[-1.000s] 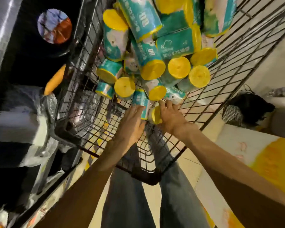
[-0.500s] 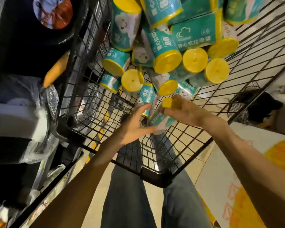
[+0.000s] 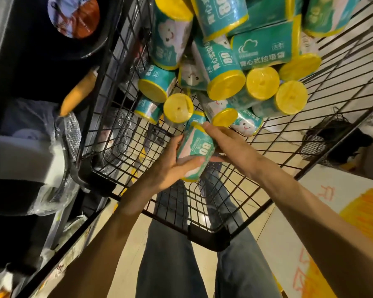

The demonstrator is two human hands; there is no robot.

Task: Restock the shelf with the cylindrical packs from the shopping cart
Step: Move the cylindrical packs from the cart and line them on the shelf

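Gripping teal pack (image 3: 195,152) (yellow ends), both hands

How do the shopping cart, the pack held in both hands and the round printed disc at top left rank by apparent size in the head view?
1. Shopping cart, by far the largest.
2. and 3. Round printed disc and held pack look close in size; they sit at different distances from the camera, so no ranking is sure.

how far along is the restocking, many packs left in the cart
Done: nothing placed on the shelf can be seen from here. In hand: one pack is gripped by the left hand and right hand over the cart. Left: a big pile of packs, a dozen or more, sits in the cart, so the job looks far from done.
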